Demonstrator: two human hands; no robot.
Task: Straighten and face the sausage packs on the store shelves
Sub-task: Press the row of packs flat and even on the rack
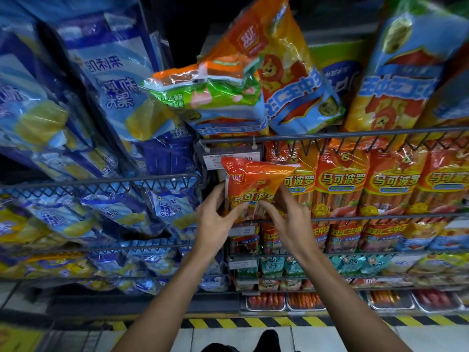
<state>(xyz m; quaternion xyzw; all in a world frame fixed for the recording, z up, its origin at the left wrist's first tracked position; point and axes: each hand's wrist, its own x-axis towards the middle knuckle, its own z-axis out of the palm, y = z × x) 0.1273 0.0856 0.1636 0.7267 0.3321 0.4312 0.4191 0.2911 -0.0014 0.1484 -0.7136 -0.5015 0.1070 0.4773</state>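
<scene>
An orange-red sausage pack (253,181) with yellow lettering is tilted in front of the middle wire shelf (355,134), its top leaning left. My left hand (218,219) grips its lower left edge, thumb across the front. My right hand (286,219) grips its lower right side, fingers curled over the front. To the right, a row of matching orange packs (340,184) stands upright and faces out. On the shelf above, several orange, green and blue packs (279,72) lie crooked and overlapping.
Blue and yellow bags (106,92) fill the wire racks on the left. Price tags (228,158) hang on the shelf rails. Lower shelves hold orange packs (380,232), teal packs (274,265) and trays of sausages (304,301). Yellow-black hazard tape (253,322) marks the floor.
</scene>
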